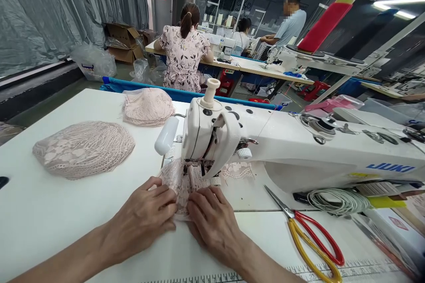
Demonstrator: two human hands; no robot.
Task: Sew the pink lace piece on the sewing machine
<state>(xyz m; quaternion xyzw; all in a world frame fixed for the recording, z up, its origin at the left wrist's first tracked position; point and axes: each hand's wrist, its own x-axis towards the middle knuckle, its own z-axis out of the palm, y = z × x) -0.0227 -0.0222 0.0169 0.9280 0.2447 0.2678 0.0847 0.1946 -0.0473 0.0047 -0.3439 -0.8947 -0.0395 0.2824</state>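
Observation:
A piece of pale pink lace (182, 199) runs under the needle area of a white sewing machine (212, 132). On its left edge my left hand (149, 208) grips the lace with curled fingers. My right hand (212, 216) is closed on the lace from the right side, close in front of the presser foot. The fingertips of both hands are partly hidden. More lace (237, 170) shows behind the machine head on the right. Two piles of cut lace, one larger pile (84, 148) and one smaller pile (148, 106), lie on the white table to the left.
Scissors (295, 219) with red and yellow handles lie right of my right hand. A coil of pale cord (338, 201) sits beside the machine arm. A ruler strip (206, 278) runs along the front edge. Seated people (186, 53) and a standing person (292, 24) are beyond.

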